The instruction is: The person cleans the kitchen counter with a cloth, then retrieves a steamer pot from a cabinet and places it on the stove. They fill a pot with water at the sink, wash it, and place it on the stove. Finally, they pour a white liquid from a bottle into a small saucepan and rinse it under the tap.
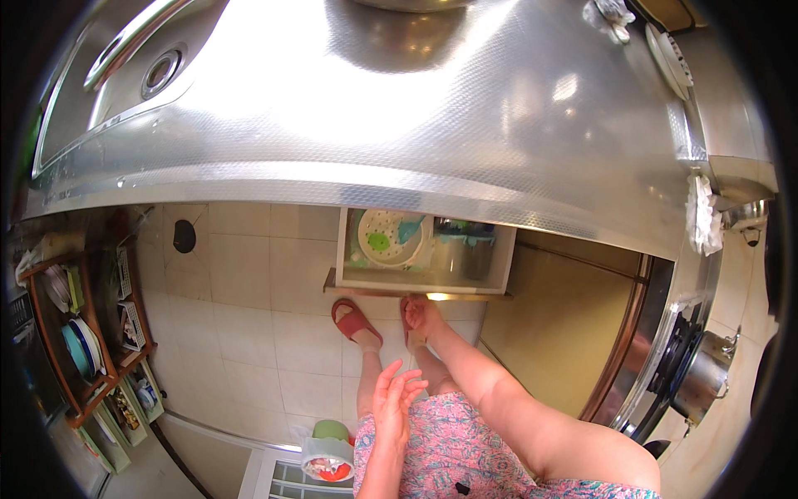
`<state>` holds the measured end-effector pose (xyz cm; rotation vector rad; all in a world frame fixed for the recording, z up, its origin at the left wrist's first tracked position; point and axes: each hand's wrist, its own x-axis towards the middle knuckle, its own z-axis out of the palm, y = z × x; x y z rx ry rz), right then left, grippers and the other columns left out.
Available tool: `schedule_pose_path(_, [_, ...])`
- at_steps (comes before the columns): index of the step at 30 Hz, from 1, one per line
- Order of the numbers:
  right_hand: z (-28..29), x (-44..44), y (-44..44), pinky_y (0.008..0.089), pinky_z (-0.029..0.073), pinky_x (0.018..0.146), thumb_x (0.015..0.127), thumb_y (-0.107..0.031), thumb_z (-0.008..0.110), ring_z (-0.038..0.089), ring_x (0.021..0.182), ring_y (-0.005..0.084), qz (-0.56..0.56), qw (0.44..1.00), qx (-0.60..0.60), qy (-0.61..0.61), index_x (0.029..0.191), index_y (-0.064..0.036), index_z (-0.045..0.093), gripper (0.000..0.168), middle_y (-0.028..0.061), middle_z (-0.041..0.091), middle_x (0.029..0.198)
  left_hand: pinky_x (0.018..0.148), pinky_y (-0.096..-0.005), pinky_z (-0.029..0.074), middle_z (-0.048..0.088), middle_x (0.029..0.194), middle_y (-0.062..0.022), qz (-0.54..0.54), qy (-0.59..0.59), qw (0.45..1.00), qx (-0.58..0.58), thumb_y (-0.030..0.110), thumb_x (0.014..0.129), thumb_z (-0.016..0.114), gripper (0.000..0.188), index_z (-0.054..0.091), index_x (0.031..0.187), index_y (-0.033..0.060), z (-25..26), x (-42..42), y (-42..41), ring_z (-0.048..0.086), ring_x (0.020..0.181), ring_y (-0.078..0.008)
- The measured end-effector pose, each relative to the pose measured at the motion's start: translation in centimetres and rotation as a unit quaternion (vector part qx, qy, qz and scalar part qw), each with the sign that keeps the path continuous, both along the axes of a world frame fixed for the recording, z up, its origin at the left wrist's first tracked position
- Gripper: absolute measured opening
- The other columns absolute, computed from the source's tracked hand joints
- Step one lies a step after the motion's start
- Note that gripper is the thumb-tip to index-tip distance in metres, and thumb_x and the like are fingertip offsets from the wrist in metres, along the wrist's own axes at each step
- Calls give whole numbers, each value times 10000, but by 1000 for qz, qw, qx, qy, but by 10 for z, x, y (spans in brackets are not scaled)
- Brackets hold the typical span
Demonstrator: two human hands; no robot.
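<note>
My left hand [399, 399] is raised before my body, palm turned up, fingers apart and holding nothing. My right hand [425, 317] reaches forward to the front of a pulled-out drawer [461, 290], its fingers curled. Whether those fingers touch or grip the drawer front cannot be made out. Inside the drawer, on the left, lies a white colander [408, 252] with a green piece and a blue-green piece in it. On its right stands a stainless steel pot [464, 259], partly under the countertop's edge, with something blue-green along its rim.
A steel countertop [530, 150] with a sink [118, 106] spans the far side. Plates [672, 62] stand at its right end. A metal pot [701, 377] sits on the stove at right. Left is a wooden rack [93, 330] with dishes. Behind me are a lined bin [327, 458] and green container [330, 429].
</note>
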<state>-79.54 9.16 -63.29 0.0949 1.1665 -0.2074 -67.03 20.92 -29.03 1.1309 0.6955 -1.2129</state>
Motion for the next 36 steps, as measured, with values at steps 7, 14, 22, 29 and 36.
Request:
schedule_pose_path(7, [50,-16,40,317,564,719,896,-124,521,655,814,173,105,982,104,116,1100,-47,664,261,57,692,920,872,-361,538,659,1112,-194,-18,1,1000,7,180,974,557,413,466,1355,49,-6,-9,-8,685,893,-234])
schedule_pose_path(14, [73,-6,-38,319,534,628,891,-374,633,672,799,162,551,811,-148,128,1016,-67,670,333,81,703,900,864,-352,537,656,1119,-194,-26,4,1000,13,173,975,553,406,468,1351,44,-12,-12,-13,684,894,-236])
schedule_pose_path(22, [-21,-8,-196,397,556,677,816,-396,718,652,928,281,233,706,-536,400,1298,-49,517,628,127,677,988,875,-356,535,648,1134,-198,-38,22,999,13,149,984,532,388,471,1352,42,-24,-17,-16,682,908,-238])
schedule_pose_path(29, [-43,-14,-235,402,559,638,806,-403,730,654,901,282,158,837,-313,421,1261,-31,548,615,132,676,1001,894,-364,531,633,1161,-203,-49,30,998,16,164,997,528,381,472,1352,36,-40,-12,-8,671,956,-261])
schedule_pose_path(36, [-45,-16,-249,407,562,600,797,-410,742,656,874,283,133,865,-280,395,1223,-14,579,604,137,676,1014,902,-381,532,641,1152,-202,-42,25,999,4,160,1001,520,372,475,1351,40,-26,-5,-7,674,964,-279])
